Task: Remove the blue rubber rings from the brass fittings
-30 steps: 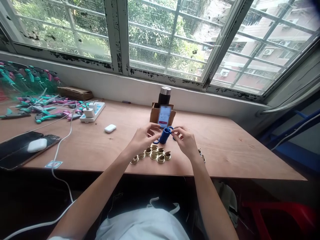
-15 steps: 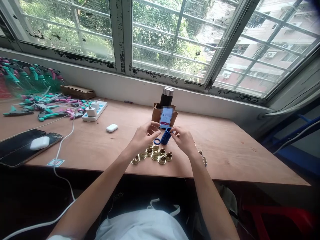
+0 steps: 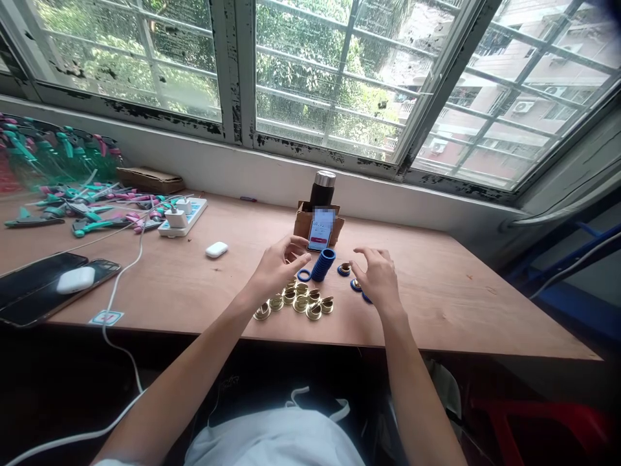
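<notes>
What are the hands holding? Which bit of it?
Nothing is held: the left hand is open beside the stack of blue rings, and the right hand hovers empty over a brass piece with a blue ring.

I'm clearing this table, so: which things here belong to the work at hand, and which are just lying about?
Work: left hand, right hand, blue ring stack, brass fittings, brass pieces in blue rings.
Lying about: phone in cardboard holder, steel-topped bottle, earbud case, power strip.
</notes>
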`<state>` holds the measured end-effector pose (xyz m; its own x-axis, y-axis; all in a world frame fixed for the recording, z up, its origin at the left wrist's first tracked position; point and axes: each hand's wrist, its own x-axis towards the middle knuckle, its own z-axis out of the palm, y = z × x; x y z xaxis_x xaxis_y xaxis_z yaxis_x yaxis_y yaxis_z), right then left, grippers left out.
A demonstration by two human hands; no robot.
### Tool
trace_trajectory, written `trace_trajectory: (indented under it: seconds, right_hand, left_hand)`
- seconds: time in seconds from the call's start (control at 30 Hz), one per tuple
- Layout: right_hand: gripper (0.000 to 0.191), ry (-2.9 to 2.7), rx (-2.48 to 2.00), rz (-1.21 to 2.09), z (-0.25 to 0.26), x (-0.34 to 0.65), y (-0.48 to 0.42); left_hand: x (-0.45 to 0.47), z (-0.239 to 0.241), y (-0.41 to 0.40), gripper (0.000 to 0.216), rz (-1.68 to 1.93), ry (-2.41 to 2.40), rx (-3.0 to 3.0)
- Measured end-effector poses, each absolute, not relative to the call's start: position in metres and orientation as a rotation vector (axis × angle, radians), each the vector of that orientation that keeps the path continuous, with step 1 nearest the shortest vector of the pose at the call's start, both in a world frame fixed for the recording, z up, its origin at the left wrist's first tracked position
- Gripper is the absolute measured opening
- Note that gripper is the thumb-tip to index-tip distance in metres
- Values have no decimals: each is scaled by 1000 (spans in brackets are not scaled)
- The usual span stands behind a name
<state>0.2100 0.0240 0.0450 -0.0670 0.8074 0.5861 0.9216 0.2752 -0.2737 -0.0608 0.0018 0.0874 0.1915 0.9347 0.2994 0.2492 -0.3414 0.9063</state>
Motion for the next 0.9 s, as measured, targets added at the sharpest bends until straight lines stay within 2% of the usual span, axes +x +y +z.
trace_trajectory:
  seconds: [0.17, 0.3, 0.43, 0.73, 0.9]
  right_hand:
    - [51, -1861, -1857, -170, 16, 244, 25]
    - [38, -1935, -1882, 25, 0, 251, 24]
    - [26, -1982, -1866, 53, -1, 249, 22]
    - [19, -1988, -1834, -44, 13, 245, 15]
    - [22, -1864, -1706, -54, 31, 237, 9]
  left_hand:
    - [-59, 85, 3, 39, 1193, 1113, 1727]
    - [-57, 84, 2, 37, 1170, 1081, 1710]
    - [-56, 84, 1, 37, 1154, 1091, 1710]
    - [-55, 86, -1, 34, 1160, 1111, 1721]
    - [-51, 82, 0, 30, 1145, 1100, 1681]
